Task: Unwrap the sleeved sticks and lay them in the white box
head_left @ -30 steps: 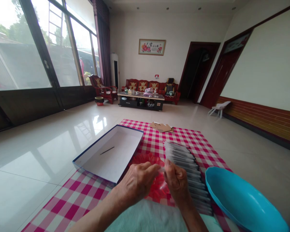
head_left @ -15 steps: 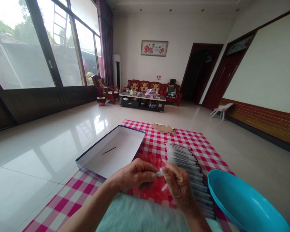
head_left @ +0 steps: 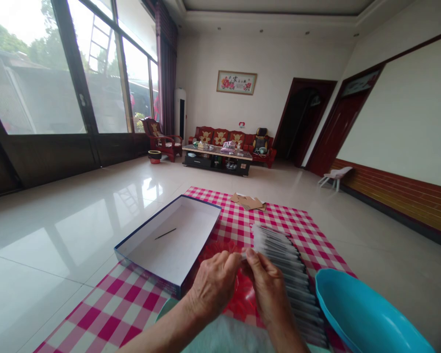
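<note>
The fingers of the left hand [head_left: 216, 277] and the right hand [head_left: 270, 287] are pinched closed on 1 small, slim, whitish piece [head_left: 243, 256], mostly hidden, positioned over the red, translucent, scalloped dish [head_left: 245, 299]. Right of the dish: a row of slim, translucent-barrelled pens [head_left: 281, 252], then 1 glossy blue basin [head_left: 367, 314]. Left: 1 rectangular, white-lined box [head_left: 183, 245] with a dark blue rim, containing 1 thin, dark rod [head_left: 165, 234]. A pink-and-white checked cloth [head_left: 103, 316] lies beneath the box.

Home living room: seemingly wooden sofa [head_left: 229, 134]
</note>
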Demonstrator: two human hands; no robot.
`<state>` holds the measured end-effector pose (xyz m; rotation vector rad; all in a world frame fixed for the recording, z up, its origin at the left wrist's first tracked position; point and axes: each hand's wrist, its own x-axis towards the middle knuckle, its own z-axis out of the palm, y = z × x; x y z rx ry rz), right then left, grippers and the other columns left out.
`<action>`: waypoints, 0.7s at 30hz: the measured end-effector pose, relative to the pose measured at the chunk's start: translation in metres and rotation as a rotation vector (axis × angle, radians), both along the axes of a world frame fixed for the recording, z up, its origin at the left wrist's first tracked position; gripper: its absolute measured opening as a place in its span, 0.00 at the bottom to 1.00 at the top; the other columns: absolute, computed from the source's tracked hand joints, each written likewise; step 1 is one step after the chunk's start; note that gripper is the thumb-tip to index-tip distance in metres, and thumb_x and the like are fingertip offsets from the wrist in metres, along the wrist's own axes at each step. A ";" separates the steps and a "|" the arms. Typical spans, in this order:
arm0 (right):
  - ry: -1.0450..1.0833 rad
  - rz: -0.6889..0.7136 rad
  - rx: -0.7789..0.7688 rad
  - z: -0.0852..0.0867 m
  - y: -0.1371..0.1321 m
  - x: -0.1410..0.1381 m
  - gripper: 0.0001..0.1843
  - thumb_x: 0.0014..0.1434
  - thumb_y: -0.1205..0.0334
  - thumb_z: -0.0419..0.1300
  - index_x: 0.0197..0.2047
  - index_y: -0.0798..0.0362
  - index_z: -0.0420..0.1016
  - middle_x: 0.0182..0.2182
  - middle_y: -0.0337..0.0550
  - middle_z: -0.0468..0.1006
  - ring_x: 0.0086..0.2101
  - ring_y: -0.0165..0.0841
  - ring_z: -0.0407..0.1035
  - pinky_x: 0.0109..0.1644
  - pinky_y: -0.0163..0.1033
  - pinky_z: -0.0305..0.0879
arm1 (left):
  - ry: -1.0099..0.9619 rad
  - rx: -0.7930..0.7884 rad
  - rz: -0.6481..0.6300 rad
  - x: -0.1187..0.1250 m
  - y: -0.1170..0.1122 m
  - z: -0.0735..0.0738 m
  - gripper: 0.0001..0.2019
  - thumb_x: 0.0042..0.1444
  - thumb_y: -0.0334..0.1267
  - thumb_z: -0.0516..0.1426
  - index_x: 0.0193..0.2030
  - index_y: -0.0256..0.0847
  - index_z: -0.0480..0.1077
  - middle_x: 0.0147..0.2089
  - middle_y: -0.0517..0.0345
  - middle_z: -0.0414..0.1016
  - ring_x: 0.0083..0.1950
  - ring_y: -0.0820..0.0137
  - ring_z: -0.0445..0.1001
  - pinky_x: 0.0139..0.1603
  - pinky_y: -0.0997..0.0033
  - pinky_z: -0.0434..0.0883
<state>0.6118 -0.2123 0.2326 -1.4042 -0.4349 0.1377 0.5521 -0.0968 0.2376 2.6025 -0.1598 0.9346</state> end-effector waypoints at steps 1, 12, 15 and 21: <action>0.004 0.010 0.004 0.001 -0.001 0.000 0.13 0.57 0.52 0.57 0.30 0.52 0.73 0.26 0.39 0.76 0.29 0.33 0.69 0.34 0.36 0.65 | 0.000 -0.020 -0.017 0.000 0.000 0.000 0.10 0.62 0.32 0.45 0.39 0.40 0.66 0.30 0.57 0.70 0.30 0.74 0.70 0.33 0.77 0.68; -0.101 -0.015 -0.058 0.015 -0.005 -0.004 0.16 0.59 0.51 0.55 0.38 0.52 0.77 0.34 0.43 0.79 0.37 0.37 0.70 0.43 0.38 0.65 | 0.069 -0.342 -0.012 -0.002 -0.003 0.006 0.12 0.62 0.40 0.48 0.30 0.39 0.64 0.25 0.61 0.69 0.24 0.76 0.69 0.27 0.79 0.62; -0.129 -0.007 -0.065 0.017 -0.008 -0.004 0.15 0.59 0.52 0.55 0.37 0.52 0.77 0.31 0.42 0.78 0.33 0.35 0.69 0.40 0.37 0.65 | 0.157 -0.571 -0.122 -0.003 -0.001 0.011 0.11 0.60 0.42 0.51 0.29 0.39 0.64 0.22 0.63 0.68 0.21 0.78 0.66 0.24 0.79 0.60; -0.094 0.045 0.023 0.015 -0.011 -0.007 0.13 0.58 0.53 0.56 0.33 0.52 0.76 0.24 0.38 0.74 0.25 0.30 0.66 0.35 0.36 0.66 | 0.504 -1.259 -0.545 -0.002 0.007 0.021 0.15 0.54 0.46 0.57 0.25 0.37 0.62 0.17 0.64 0.66 0.13 0.80 0.60 0.13 0.82 0.55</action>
